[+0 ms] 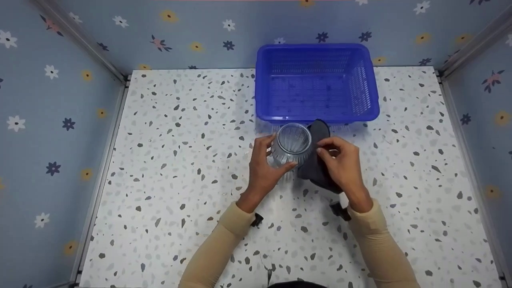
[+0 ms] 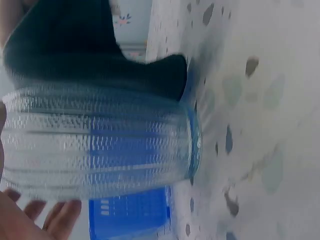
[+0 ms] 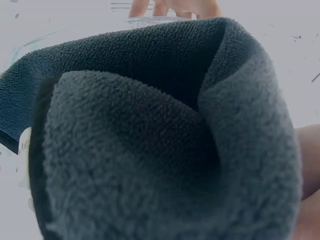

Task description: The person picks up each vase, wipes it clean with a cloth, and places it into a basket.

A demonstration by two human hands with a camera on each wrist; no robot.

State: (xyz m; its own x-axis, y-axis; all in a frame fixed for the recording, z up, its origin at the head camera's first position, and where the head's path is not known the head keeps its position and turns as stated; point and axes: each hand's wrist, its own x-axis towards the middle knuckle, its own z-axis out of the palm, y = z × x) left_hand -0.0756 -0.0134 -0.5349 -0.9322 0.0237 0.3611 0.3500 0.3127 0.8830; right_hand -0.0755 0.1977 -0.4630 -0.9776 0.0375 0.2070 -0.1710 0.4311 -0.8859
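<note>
A clear ribbed glass jar [image 1: 293, 153] stands nearly upright, its round mouth facing up in the head view. My left hand [image 1: 265, 166] grips it from the left, with the thumb across its near side. In the left wrist view, the jar's ribbed wall [image 2: 100, 145] fills the middle and its base is close to the tabletop. Against the jar's right side lies a dark grey, fuzzy cloth [image 1: 313, 170], pinched between the thumb and forefinger of my right hand [image 1: 345, 166]. Folds of this cloth [image 3: 120, 145] cover most of the right wrist view and hide the right fingertips there.
A blue plastic basket [image 1: 318, 119] with perforated walls stands just beyond the jar and cloth, at the back of the speckled tabletop [image 1: 172, 168]. Flower-patterned panels [image 1: 52, 120] enclose the left, back and right sides.
</note>
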